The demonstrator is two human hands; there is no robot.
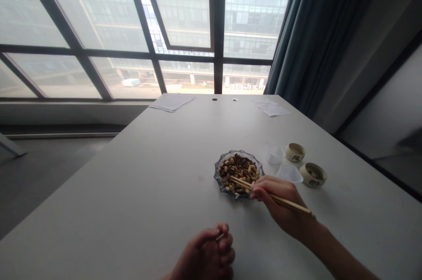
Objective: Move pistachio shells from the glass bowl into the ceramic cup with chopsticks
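Observation:
My right hand (280, 203) grips a pair of wooden chopsticks (273, 198), slanting down to the left. Their tips reach in among the mixed nuts and seeds (238, 170), some pale and some dark brown. These fill a scalloped glass dish (218, 183) on the white table. No piece is clearly pinched between the tips. Closer to me, my left hand (209, 251) rests near the table's front, its fingers curled closed and the thumb against the index finger. I see nothing in it, and it is apart from the dish.
Right of the dish stand two clear plastic containers (290, 173) and two small cream ceramic cups (313, 175) with dark characters; the nearer cup holds something small. Papers (172, 102) lie at the far left corner, and another sheet (272, 107) at the far right. Windows and a blue curtain (306, 29) are beyond.

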